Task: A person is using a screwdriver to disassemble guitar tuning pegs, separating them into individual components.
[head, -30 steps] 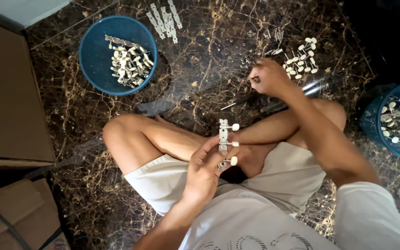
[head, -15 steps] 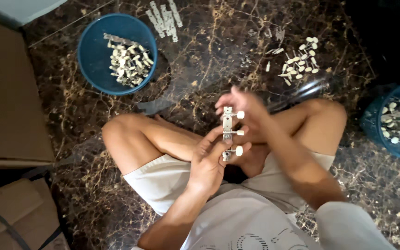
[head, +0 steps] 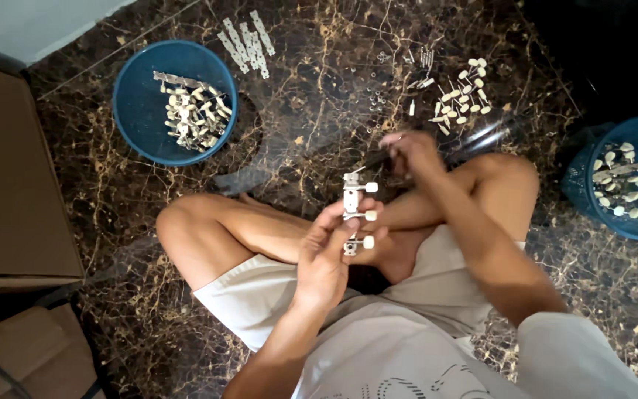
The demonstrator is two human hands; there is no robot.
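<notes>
left grip [head: 328, 255] closed around tuner strip [head: 351, 214], upright

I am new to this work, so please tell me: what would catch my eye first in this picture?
In the centre, the left hand holds up a white strip with three pegs, and the right hand works just above it. On the dark marble floor, a blue bowl at upper left holds assembled pieces, and loose white knobs lie at upper right.
</notes>
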